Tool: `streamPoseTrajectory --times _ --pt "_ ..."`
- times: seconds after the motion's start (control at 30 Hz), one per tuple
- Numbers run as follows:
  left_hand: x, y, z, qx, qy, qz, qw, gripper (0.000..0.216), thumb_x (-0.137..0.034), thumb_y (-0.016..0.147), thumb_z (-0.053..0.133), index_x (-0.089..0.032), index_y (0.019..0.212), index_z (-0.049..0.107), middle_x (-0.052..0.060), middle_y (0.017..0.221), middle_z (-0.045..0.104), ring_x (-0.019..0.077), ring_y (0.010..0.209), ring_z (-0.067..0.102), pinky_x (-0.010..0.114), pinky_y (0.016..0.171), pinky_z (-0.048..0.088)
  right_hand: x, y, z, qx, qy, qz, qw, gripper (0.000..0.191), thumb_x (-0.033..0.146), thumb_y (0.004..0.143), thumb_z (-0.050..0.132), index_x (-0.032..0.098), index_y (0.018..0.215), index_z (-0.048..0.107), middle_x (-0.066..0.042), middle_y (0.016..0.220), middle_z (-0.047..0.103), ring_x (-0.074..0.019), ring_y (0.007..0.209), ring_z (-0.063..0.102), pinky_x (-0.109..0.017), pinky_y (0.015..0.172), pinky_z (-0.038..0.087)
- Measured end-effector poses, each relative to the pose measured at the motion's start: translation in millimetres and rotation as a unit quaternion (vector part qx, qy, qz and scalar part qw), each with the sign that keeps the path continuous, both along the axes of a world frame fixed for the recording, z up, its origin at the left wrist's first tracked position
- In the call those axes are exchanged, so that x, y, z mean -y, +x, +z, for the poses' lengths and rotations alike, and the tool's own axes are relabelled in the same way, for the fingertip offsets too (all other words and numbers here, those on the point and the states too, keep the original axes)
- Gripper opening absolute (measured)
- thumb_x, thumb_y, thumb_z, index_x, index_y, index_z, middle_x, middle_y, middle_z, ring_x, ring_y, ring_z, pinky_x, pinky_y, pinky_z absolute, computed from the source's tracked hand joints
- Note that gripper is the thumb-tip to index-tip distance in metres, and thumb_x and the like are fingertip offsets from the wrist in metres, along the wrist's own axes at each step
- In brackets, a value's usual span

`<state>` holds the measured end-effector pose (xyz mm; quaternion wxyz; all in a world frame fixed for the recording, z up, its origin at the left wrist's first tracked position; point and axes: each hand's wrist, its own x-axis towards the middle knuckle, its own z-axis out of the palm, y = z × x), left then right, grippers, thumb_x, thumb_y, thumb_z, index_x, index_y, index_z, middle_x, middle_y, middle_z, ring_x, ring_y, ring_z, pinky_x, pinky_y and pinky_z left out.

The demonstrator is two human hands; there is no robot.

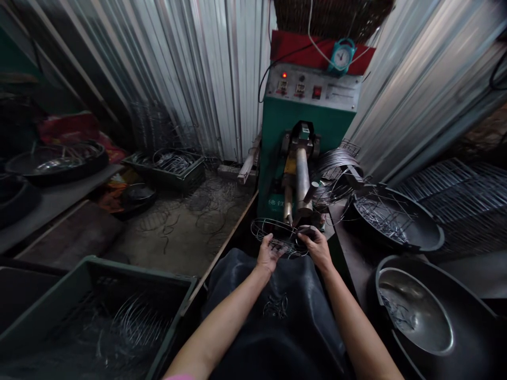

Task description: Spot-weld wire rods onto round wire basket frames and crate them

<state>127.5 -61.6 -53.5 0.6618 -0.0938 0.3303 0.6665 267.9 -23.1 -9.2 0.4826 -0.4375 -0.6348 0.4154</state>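
An oval wire basket frame [277, 235] lies under the electrode arm [302, 177] of a green welding machine [307, 121]. My left hand [269, 255] grips the frame's near rim with curled fingers. My right hand [317, 247] holds the frame's right end, fingers closed round the wire close to the electrode tip. A black apron [277, 316] covers my lap below both forearms.
A green crate [99, 316] with wire rings sits at lower left. Black basins [398, 221] with wire pieces and a metal bowl [415, 311] stand on the right. Wire coils [336, 163] hang beside the machine. Corrugated metal walls surround; trays and scrap wire lie on the floor at left.
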Motion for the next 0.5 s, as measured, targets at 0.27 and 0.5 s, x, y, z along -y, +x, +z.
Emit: streamPoseTrajectory --times 0.27,0.5 --pt "1.5 0.6 2.5 0.003 -0.001 -0.008 1.000 0.016 -0.027 0.073 0.060 -0.017 0.076 0.048 0.001 0.067 0.052 0.0166 0.063 0.058 0.047 0.076 0.050 7.0 1.0 3.1 0.069 0.085 0.000 0.994 0.022 0.036 0.073 0.065 0.022 0.089 0.062 -0.003 0.089 0.065 -0.0204 0.086 0.059 -0.035 0.079 0.046" --pt "4.7 7.4 1.1 0.018 0.005 -0.021 1.000 0.017 -0.026 0.071 0.061 -0.017 0.074 0.047 0.002 0.066 0.054 0.0168 0.063 0.058 0.048 0.078 0.050 12.1 0.6 -1.3 0.118 0.139 -0.041 0.982 0.015 0.033 0.078 0.060 0.022 0.088 0.061 -0.005 0.087 0.065 -0.0200 0.083 0.059 -0.034 0.077 0.046"
